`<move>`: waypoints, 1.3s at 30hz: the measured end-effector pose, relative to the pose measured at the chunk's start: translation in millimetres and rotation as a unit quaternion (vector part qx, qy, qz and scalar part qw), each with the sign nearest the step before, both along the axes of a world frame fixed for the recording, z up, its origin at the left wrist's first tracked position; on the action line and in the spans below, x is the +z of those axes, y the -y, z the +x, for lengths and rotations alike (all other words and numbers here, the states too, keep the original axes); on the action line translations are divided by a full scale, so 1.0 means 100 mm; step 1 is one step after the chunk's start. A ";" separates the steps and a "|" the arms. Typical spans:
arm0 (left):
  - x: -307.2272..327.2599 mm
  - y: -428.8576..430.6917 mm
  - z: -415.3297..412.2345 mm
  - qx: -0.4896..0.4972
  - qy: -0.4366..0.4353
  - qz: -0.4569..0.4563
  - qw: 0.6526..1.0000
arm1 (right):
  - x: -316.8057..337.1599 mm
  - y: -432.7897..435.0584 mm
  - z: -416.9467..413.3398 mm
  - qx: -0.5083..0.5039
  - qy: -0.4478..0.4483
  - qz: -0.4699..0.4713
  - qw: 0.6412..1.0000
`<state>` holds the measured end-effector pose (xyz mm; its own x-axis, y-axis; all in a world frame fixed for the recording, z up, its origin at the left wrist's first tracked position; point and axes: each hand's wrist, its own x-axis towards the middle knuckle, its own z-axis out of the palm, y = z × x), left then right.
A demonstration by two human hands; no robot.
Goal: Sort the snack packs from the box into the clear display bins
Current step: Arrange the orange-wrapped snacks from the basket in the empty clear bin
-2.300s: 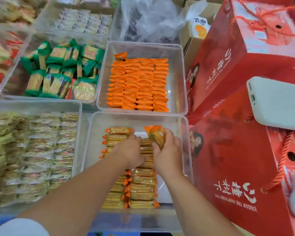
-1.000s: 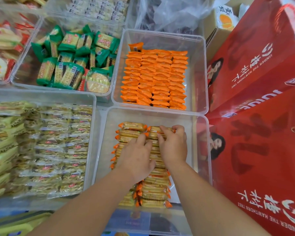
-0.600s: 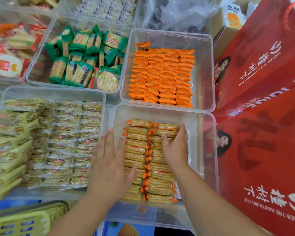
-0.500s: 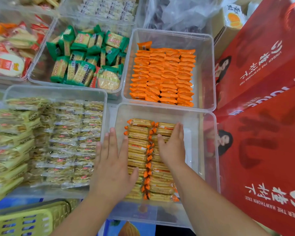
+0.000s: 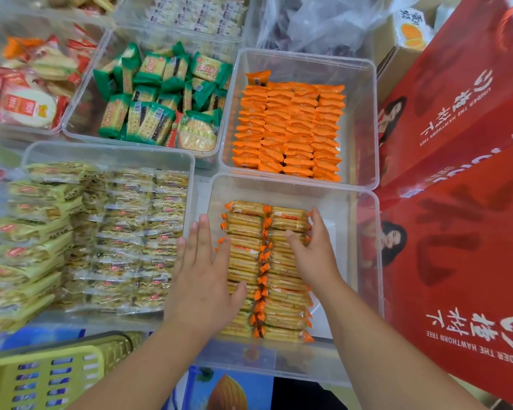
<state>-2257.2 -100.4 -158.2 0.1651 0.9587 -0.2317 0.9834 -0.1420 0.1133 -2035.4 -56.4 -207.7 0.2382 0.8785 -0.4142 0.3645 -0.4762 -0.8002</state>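
**A:** What is the left hand (image 5: 203,279) doing?

**B:** It lies flat and released, fingers straight, with its thumb side against the left ends of the biscuit packs (image 5: 267,270). It grasps nothing and looks to be acting as a stop.

**A:** And the right hand (image 5: 314,255)?

**B:** It is also released and holds no pack. Its fingers run along the right ends of the same packs, and the thumb lies across their tops. Between the two palms sit two columns of packs, their orange crimped ends meeting in the middle. The person seems to be squeezing the columns straight so that more will fit beside them.

**A:** Where are the packs, then?

**B:** They are already inside the near bin (image 5: 365,291), under and between both hands. There is bare floor just right of the right hand.

**A:** And farther out?

**B:** Beyond the fingertips is a second bin of orange packs (image 5: 290,128) in tidy rows. Left of the left hand are pale yellow packs (image 5: 101,232), and right of the right hand are red cartons (image 5: 456,261). A yellow basket (image 5: 57,377) sits below the left forearm. Nothing in view settles which box supplies the packs.
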 end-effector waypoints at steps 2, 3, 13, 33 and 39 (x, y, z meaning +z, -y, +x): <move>0.00 0.00 -0.01 0.001 0.006 0.003 1.000 | 0.02 0.08 0.01 -0.065 -0.021 -0.015 0.998; -0.01 0.01 -0.01 0.002 0.007 0.007 1.000 | 0.03 0.13 0.01 -0.083 -0.027 -0.033 0.996; -0.06 0.03 -0.01 -0.005 0.011 0.045 0.999 | 0.10 0.22 -0.22 0.139 0.045 -0.110 0.983; -0.01 0.00 0.00 0.001 0.010 0.019 1.000 | 0.39 0.71 0.04 0.002 -0.100 -0.190 0.977; 0.03 -0.01 0.01 0.001 0.018 0.013 1.000 | 0.45 0.86 0.04 0.088 -0.123 -0.225 0.963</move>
<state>-2256.7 -99.8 -155.2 0.1706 0.9645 -0.2015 0.9791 -0.1429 0.1447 -2031.6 -142.7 -162.3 -0.0517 0.6144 -0.7873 0.2970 -0.7433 -0.5995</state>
